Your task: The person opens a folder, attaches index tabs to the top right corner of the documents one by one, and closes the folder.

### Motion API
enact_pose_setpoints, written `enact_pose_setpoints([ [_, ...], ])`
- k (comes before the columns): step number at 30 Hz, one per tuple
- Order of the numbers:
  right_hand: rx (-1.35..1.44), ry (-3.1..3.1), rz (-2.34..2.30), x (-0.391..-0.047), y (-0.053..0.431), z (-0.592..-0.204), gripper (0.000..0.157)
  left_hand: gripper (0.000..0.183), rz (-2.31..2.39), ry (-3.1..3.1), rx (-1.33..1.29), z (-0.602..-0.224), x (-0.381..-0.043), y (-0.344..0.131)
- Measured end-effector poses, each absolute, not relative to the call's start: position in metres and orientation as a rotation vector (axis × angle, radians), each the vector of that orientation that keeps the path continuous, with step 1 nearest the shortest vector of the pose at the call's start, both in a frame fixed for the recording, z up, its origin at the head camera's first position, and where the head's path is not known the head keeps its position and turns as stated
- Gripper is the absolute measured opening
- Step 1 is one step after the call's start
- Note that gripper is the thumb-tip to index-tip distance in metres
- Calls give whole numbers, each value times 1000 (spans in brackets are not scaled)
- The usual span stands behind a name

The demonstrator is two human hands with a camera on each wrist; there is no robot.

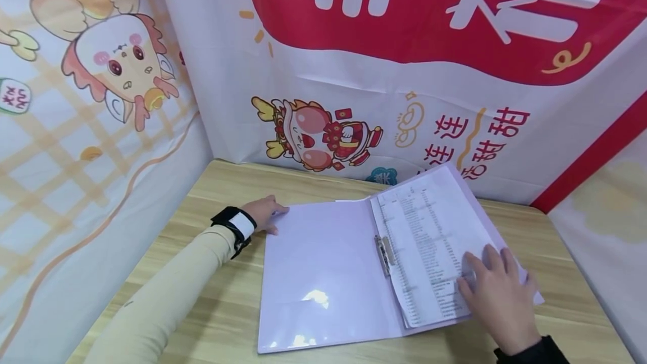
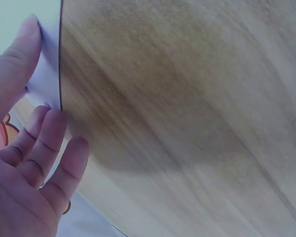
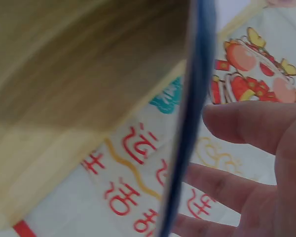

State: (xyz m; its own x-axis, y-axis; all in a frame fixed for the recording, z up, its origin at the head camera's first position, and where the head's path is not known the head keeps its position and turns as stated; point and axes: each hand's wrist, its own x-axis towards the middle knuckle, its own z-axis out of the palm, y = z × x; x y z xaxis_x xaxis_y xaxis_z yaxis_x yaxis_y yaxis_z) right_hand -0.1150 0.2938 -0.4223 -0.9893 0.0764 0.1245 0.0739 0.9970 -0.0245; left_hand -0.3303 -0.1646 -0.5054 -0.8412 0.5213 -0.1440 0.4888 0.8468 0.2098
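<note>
A pale purple clip folder (image 1: 328, 257) lies spread on the table, its right cover tilted up off the tabletop. Printed sheets (image 1: 404, 229) with columns of text sit on that right side, under a metal clip (image 1: 385, 253) near the spine. My left hand (image 1: 263, 213) pinches the upper left corner of the left cover; in the left wrist view the thumb (image 2: 19, 59) lies on the cover and the fingertips meet its corner. With loosely spread fingers, my right hand (image 1: 500, 296) touches the sheets near the right edge. The right wrist view shows the folder's edge (image 3: 187, 118) blurred and edge-on.
The wood-grain table (image 1: 212, 296) carries the folder. A printed cloth (image 1: 217, 72) with red lettering and a cartoon figure hangs at the table's back edge. Another patterned cloth (image 1: 50, 184) covers the left side, and a white one stands at the right.
</note>
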Motion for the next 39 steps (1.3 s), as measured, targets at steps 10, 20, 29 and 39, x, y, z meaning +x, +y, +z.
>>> enact_pose_setpoints([
  [10, -149, -3128, 85, -108, 314, -456, 70, 59, 268, 2825, 732, -496, -326, -164],
  [20, -289, -3434, 283, -111, 333, -494, 99, 93, 241, 2797, 758, -498, -323, -168],
  [29, -242, -3542, 334, -112, 335, -505, 82, 93, 220, 2808, 719, -493, -322, -165],
  [39, -195, -3467, 278, -113, 339, -509, 85, 90, 108, 2819, 726, -489, -321, -162],
])
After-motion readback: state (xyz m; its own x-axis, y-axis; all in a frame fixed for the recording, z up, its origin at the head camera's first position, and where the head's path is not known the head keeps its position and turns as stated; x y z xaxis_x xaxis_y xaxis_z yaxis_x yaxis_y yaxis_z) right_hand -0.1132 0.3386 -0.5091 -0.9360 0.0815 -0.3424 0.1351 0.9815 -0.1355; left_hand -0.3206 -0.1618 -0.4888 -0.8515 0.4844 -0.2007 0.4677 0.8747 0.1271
